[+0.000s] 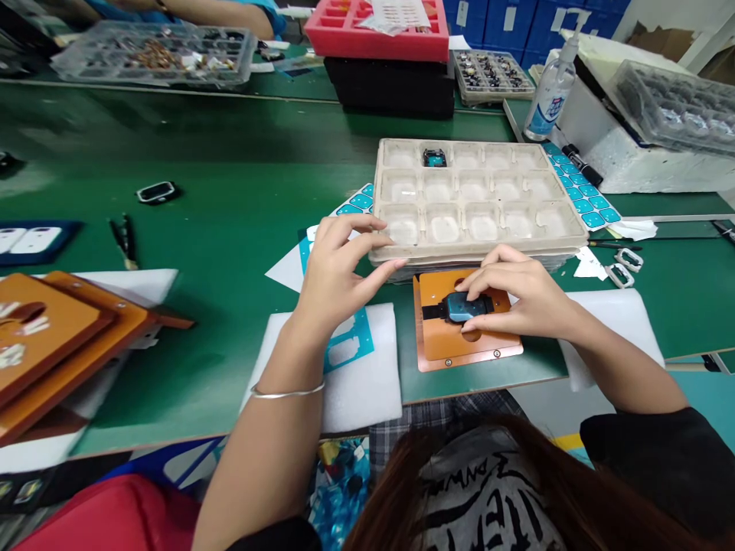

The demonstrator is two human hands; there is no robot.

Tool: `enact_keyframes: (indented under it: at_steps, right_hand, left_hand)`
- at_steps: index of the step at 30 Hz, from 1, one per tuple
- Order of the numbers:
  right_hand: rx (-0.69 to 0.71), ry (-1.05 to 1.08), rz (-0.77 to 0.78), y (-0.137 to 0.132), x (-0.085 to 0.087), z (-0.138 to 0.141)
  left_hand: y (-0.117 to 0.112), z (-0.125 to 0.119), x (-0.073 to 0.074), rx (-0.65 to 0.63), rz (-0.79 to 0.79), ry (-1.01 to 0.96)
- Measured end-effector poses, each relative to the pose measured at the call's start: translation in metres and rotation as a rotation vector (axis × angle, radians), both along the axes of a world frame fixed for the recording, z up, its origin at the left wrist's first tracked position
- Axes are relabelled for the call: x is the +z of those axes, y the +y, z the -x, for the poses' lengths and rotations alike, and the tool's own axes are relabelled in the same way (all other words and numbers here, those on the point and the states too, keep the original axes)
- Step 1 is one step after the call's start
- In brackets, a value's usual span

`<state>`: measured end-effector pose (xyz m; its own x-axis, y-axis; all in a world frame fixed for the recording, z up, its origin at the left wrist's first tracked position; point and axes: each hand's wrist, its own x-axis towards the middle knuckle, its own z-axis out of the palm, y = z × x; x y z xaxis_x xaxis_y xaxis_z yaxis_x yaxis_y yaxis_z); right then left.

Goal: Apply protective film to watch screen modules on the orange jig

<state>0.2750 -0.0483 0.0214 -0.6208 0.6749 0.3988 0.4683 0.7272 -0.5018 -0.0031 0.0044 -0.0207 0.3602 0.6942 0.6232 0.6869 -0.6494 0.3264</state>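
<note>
My right hand (514, 295) has its thumb and fingers on both sides of a blue watch case (464, 308). That case rests on an orange fixture plate (445, 348), with a black strip sticking out to its left. My left hand (347, 264) has its fingers spread and holds nothing. Its fingertips are by the front left corner of a whitish compartment tray (479, 249), and I cannot tell whether they touch it. One watch part (435, 158) sits in the tray's back row. Below my left hand, a blue adhesive sheet (359, 340) lies on white foam (367, 394).
Orange plates (51, 329) are stacked at the left, near tweezers (125, 241) and a loose watch frame (158, 192). Behind the tray are a red bin (376, 42) and a pump bottle (551, 96). Small white frames (623, 268) lie right. A co-worker's arm (223, 15) shows across the table.
</note>
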Motion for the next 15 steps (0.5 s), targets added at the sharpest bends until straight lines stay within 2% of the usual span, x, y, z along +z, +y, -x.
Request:
enact_keyframes:
  at_steps: [5, 9, 15]
  right_hand:
    - [0.016, -0.064, 0.001, -0.0002, -0.0011, 0.0012]
    - [-0.028, -0.086, -0.005, -0.0014, -0.0001, 0.0018]
    - [-0.023, -0.046, -0.154, -0.0032, 0.0025, 0.0024]
  left_hand:
    - [0.0001, 0.0003, 0.0002, -0.018, -0.008, -0.007]
    - [-0.0006, 0.0000, 0.0008, 0.003, 0.003, 0.008]
    - [-0.0012, -0.0001, 0.0017, -0.001, -0.027, 0.017]
